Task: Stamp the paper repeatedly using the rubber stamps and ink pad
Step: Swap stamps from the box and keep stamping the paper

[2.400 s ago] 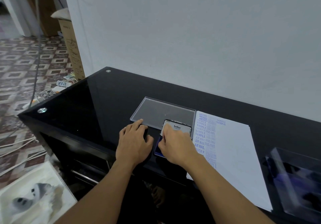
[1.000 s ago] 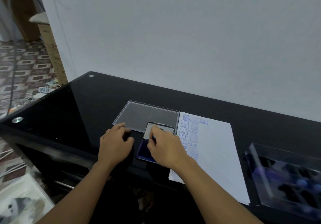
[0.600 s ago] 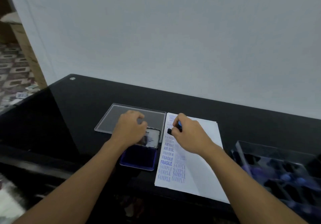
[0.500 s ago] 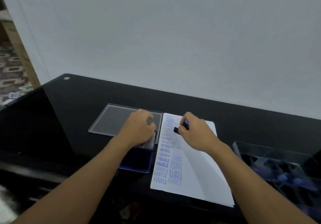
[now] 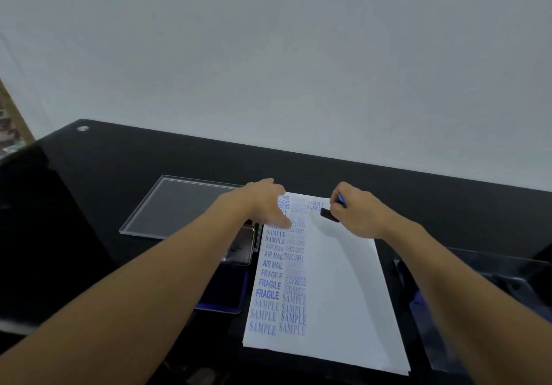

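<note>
- The right hand point(image 5: 358, 214) had its grip closed in a pinch on a rubber stamp point(image 5: 329, 215), a black block with a blue handle showing between the fingers.
- The stamp sat over the 12 o'clock end of the paper point(image 5: 334, 280), just beside two faint "SAMPLE" prints; whether its face touched the sheet could not be told.
- The left hand point(image 5: 264, 202) lay palm down over the paper's 11 o'clock corner, its grip loose, fingers fairly straight and holding nothing, the thumb lying over the printed columns.
- The paper lay flat on the black glossy worktop point(image 5: 119, 157), with two columns of blue prints down its 9 o'clock side: SAMPLE, AIR MAIL, FRAGILE, FAX OUT, EXPRESS.
- The ink pad point(image 5: 222, 296) lay open at the paper's 9 o'clock edge, partly hidden by the left forearm.
- A clear flat tray point(image 5: 179, 205) rested at 10 o'clock of the paper.
- A clear plastic case point(image 5: 484, 289) stood at 3 o'clock of the paper.
</note>
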The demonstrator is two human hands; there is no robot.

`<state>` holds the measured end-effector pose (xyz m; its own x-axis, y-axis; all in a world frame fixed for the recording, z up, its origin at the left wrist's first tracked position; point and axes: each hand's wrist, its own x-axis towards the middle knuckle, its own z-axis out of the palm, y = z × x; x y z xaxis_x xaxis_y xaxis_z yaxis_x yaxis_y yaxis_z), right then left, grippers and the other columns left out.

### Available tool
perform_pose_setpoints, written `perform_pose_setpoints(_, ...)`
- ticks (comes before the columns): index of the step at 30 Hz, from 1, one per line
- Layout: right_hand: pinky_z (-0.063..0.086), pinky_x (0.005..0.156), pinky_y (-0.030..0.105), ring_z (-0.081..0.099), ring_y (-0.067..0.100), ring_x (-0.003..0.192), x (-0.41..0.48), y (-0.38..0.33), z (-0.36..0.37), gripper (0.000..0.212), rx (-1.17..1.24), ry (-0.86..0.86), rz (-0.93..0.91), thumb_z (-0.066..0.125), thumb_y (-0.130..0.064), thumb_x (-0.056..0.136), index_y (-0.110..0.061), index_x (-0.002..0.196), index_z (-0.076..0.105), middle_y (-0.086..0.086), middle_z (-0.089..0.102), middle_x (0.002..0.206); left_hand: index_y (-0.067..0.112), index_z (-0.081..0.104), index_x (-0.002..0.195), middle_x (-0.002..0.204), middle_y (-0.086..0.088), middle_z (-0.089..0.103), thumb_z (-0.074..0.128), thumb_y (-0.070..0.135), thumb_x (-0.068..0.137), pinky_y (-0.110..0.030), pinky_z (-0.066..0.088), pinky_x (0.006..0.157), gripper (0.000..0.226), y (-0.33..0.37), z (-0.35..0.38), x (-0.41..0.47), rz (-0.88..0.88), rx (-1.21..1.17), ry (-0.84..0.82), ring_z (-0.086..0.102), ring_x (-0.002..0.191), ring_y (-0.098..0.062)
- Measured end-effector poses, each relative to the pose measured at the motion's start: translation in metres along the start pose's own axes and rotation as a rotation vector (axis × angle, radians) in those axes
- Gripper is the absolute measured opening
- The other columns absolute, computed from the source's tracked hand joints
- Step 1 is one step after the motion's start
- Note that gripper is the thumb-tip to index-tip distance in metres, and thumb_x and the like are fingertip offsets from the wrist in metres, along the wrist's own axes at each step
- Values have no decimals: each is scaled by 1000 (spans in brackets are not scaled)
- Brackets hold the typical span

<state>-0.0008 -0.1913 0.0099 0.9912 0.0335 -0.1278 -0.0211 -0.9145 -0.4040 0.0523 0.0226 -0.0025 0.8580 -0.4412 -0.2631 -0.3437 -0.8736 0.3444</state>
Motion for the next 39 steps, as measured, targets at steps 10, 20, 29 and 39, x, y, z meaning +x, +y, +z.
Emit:
perform_pose_setpoints(10, 46, 66, 34, 55, 18, 73, 32, -2, 10, 6, -97, -71, -57, 46, -24, 101, -20, 101, 50, 3, 62, 91, 17, 45, 146, 147, -4, 47, 79, 54, 77, -42, 45, 105, 85, 10, 5, 13, -68, 143, -70, 48, 130, -27)
perform_pose_setpoints(20, 45, 65, 33, 54, 19, 73, 45, -10, 10, 7, -143, -83, -54, 48, -25, 99, -19, 99, 50, 3, 60, 90, 16, 46, 143, 139, -1, 56, 83, 46, 77, -40, 49, 99, 81, 20, -3, 10, -89, 117, -129, 56, 122, -25)
perform_pose_setpoints(29, 41, 61, 30, 52, 16, 71, 49, -11, 11, 10, -183, -98, -56, 51, -27, 99, -22, 91, 46, 1, 58, 87, 16, 48, 141, 137, -1, 58, 83, 50, 74, -42, 50, 99, 83, 21, -4, 9, -92, 159, -126, 58, 119, -26)
perform_pose_setpoints(39, 43, 63, 32, 52, 17, 71, 49, -9, 19, 10, -147, -87, -33, 50, -28, 100, -18, 100, 48, 5, 60, 89, 15, 48, 142, 137, -2, 58, 82, 50, 76, -39, 49, 96, 82, 20, -4, 9, -82, 165, -123, 58, 120, -25)
